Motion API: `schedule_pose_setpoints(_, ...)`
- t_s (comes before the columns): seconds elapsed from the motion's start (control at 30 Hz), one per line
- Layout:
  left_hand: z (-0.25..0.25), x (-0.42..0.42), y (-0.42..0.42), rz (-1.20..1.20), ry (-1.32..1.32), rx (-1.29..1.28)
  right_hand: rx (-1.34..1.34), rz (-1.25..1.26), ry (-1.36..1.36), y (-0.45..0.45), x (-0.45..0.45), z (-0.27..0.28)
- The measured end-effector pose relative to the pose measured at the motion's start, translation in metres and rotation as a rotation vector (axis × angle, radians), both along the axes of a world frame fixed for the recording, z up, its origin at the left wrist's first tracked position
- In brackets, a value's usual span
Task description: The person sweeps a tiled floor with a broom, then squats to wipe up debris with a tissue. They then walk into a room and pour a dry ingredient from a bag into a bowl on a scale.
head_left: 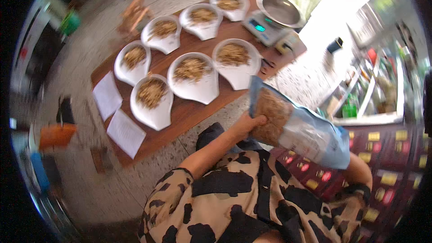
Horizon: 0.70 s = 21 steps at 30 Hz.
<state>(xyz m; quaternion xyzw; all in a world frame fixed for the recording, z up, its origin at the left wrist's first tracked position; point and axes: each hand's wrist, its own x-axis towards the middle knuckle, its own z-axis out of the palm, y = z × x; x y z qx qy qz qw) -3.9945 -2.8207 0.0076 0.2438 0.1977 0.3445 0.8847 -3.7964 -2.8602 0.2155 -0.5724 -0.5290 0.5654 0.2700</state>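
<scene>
My left hand [252, 124] is closed on the side of a clear and blue plastic bag [305, 133] filled with dried brown pieces, thumb in front. The bag lies slantwise before my body. My right forearm runs up behind the bag's lower end, and the right hand is hidden there. On the brown wooden table [189, 118] stand several white scoop-shaped dishes, the near ones at the left [152, 113], middle [199, 89] and right [236, 74]. Each holds a heap of shredded dried plant material. A digital scale [265, 28] with a round metal pan [281, 9] stands at the table's far right end.
Two white paper sheets or packets [107, 95] [126, 133] lie at the table's left end. A yellowish object [287, 44] sits beside the scale. At right are a dark red drawer cabinet [384, 155] and a white rack [371, 119] of bottles. An orange stool-like object [58, 135] is at left.
</scene>
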Motion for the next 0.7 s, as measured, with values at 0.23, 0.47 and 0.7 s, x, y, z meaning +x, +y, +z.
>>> schedule_pose_setpoints(0.23, 0.019, -0.01, 0.019, 0.331, 0.112, -0.002, 0.042, 0.085, -0.203, 0.062, 0.024, -0.025)
schedule_pose_setpoints(0.47, 0.019, -0.041, 0.065, 0.444, 0.064, 0.069, 0.083, 0.107, -0.367, 0.116, 0.029, -0.029)
schedule_pose_setpoints(0.7, 0.032, -0.07, 0.1, 0.453, -0.082, -0.038, 0.102, 0.121, -0.475, 0.163, 0.018, -0.024)
